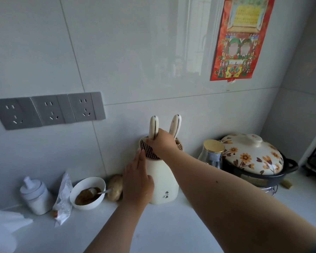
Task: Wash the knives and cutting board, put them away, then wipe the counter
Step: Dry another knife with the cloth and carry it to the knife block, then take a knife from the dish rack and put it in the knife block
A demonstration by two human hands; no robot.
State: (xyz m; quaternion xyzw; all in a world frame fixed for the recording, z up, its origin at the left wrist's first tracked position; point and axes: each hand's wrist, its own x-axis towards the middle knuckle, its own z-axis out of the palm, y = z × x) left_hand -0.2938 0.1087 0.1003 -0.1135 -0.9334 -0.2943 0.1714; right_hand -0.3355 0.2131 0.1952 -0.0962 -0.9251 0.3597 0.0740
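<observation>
The knife block (161, 181) is steadied by the left hand (138, 181), laid flat on its side. The left knife handle (154, 126) is wrapped by the right hand (161, 143), straight above its slot, long axis upright; pulling out or seating, hard to tell.

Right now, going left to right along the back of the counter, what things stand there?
White lidded jar → crumpled packet → white bowl of brown paste → cream knife holder → gold-lidded glass jar → flowered clay pot.
</observation>
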